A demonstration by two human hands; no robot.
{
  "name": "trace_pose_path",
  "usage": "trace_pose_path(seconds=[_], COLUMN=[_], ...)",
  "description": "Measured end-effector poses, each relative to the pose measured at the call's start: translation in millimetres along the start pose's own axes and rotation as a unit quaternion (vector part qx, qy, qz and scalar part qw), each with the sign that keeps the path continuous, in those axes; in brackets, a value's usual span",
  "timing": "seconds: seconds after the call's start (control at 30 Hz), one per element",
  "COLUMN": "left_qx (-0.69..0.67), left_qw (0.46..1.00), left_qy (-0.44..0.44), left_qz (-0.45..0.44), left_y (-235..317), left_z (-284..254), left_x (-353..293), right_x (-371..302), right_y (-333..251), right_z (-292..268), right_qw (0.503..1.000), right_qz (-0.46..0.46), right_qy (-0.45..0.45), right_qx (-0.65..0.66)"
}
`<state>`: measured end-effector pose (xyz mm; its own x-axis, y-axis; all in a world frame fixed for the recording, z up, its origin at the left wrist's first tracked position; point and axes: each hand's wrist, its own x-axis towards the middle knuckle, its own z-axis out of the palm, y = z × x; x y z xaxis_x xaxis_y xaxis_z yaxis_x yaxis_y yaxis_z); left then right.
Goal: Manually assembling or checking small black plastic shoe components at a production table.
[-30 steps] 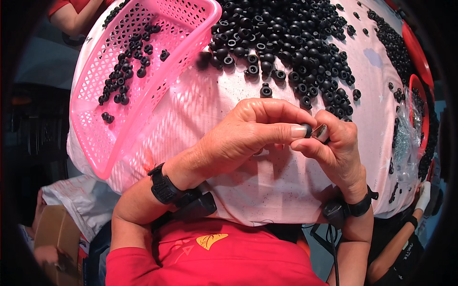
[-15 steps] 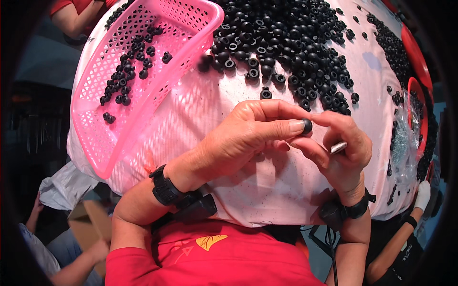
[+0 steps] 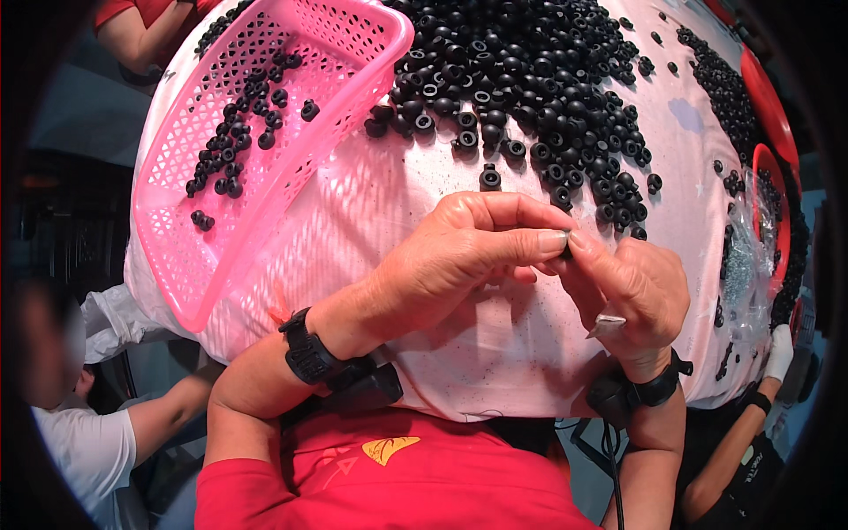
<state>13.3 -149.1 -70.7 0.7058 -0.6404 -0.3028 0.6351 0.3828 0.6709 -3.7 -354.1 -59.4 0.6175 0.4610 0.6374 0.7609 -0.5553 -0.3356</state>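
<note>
Black, a small piece point(image 3: 566, 253) is pinched in the left hand's grip point(image 3: 446, 247) — the right hand point(image 3: 643, 287) clasps a silvery tool point(image 3: 607, 326).

I see one small black part point(image 3: 566, 253), pinched and mostly hidden, plus a flat silvery piece point(image 3: 607, 325), tilted, both above the tabletop point(image 3: 512, 353) toward its near edge.
</note>
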Motion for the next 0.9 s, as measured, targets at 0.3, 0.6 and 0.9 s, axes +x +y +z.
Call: trace_pose_path(seconds=[0.3,0.6,0.9], left_qx=[-0.009,-0.034,-0.03], left_qw=[1.0,0.999,0.999], left_qy=[0.005,-0.013,-0.013], left_qz=[-0.006,-0.013,-0.009], left_y=[-0.3,-1.3,-1.9], left_z=[-0.5,-1.5,2.1], left_x=[-1.2,1.0,2.2], right_x=[-0.3,6.0,5.1], right_y=[-3.2,-3.0,-1.4], right_z=[0.6,3.7,3.6], right_qw=[0.999,0.994,0.994], right_qz=[-0.042,0.079,0.086], right_qy=[0.003,-0.004,-0.02], right_qx=[0.023,0.081,0.068])
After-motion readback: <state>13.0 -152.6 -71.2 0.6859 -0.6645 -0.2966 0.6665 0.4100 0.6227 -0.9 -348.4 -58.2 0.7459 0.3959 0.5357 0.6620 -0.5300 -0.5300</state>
